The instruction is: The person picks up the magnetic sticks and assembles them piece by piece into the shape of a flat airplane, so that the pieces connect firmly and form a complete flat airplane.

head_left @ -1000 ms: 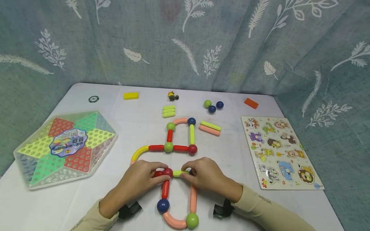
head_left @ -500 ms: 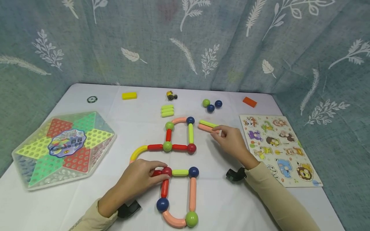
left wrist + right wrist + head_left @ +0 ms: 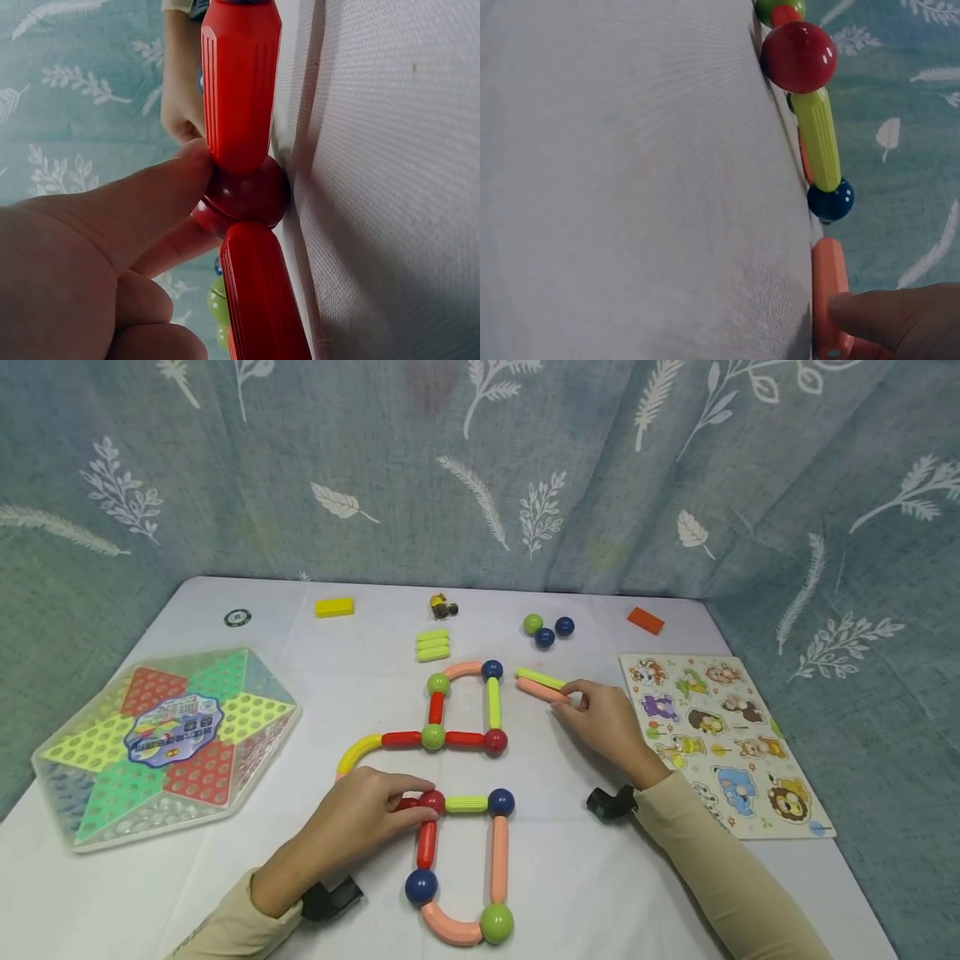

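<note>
My left hand [image 3: 360,818] pinches a red ball [image 3: 431,802] between thumb and finger. Red sticks [image 3: 241,90] join this ball, part of a lower loop of a ball-and-stick building toy. A short yellow-green stick [image 3: 466,805] links it to a blue ball [image 3: 501,802]. Farther right, my right hand [image 3: 603,722] has its thumb and finger at the near ends of a pink stick [image 3: 542,690] and a yellow-green stick [image 3: 538,677] lying side by side. In the right wrist view the thumb presses on the pink stick [image 3: 829,277].
An upper loop with a green ball [image 3: 433,737] and a yellow curved stick [image 3: 358,754] lies beyond the lower one. A star-patterned game board [image 3: 168,743] is at left, an animal puzzle board [image 3: 723,743] at right. Behind are short sticks [image 3: 432,645], loose balls [image 3: 544,637] and a toy figure [image 3: 442,606].
My right hand has left the yellow-green stick and blue ball of the lower loop and moved up and right to the two loose sticks. The left hand stays on the red ball.
</note>
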### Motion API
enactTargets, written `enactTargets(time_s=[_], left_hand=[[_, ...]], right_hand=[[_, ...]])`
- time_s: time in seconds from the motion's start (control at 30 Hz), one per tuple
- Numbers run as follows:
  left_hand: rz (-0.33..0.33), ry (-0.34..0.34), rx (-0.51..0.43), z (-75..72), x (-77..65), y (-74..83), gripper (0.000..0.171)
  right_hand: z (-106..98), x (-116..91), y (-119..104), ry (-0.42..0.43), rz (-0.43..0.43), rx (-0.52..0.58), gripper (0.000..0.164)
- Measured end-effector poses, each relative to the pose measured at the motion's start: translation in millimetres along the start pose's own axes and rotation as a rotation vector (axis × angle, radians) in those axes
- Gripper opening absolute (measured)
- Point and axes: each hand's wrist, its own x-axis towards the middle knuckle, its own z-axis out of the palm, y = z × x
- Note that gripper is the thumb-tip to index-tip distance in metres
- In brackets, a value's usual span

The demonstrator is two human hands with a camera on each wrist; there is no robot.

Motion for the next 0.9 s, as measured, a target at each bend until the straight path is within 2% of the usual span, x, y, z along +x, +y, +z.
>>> enactTargets(time_s=[0.23, 0.33, 0.5, 0.6, 0.77, 0.9], left_hand=[[-0.015, -0.002, -0.025, 1.9, 0.2, -1.9, 0.030], [-0.042, -0.013, -0.038, 3.3, -2.1, -0.8, 0.031], [-0.094, -0.033, -0.041, 5.1, -7.6, 0.7, 0.036], [-0.085, -0.013, -0.035, 5.5, -7.4, 0.4, 0.036], [-0.045, 0.015, -0.034, 4.6, -4.5, -0.6, 0.036], [-0.050, 0.016, -0.039, 4.0, -3.6, -1.9, 0.035]], right_hand=[[3, -11, 0, -0.052, 0.050, 0.033, 0.025], [5, -25, -2, -0.041, 0.022, 0.069, 0.022], [7, -51, -9, -0.038, -0.040, 0.050, 0.020], [5, -63, -13, -0.028, -0.055, 0.052, 0.019], [1, -80, -16, -0.038, -0.024, 0.120, 0.016], [-1, -86, -17, -0.049, -0.030, 0.178, 0.015]])
